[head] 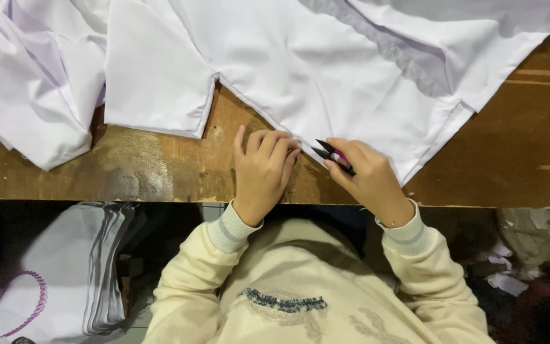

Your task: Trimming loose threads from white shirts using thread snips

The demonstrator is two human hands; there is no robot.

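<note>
A white shirt (326,70) lies spread over the brown wooden table (160,169). My left hand (262,169) pinches the shirt's hem at its near edge, fingers curled on the cloth. My right hand (367,175) holds small black thread snips (329,153) with a pink part, their blades pointing left at the hem beside my left fingertips. Both wrists show cream sleeves with ribbed cuffs.
More white garments (33,76) are bunched at the table's far left. Below the table edge at the left stands a stack of folded white and grey cloth (77,274). Scraps of paper or cloth (510,267) lie on the dark floor at the right.
</note>
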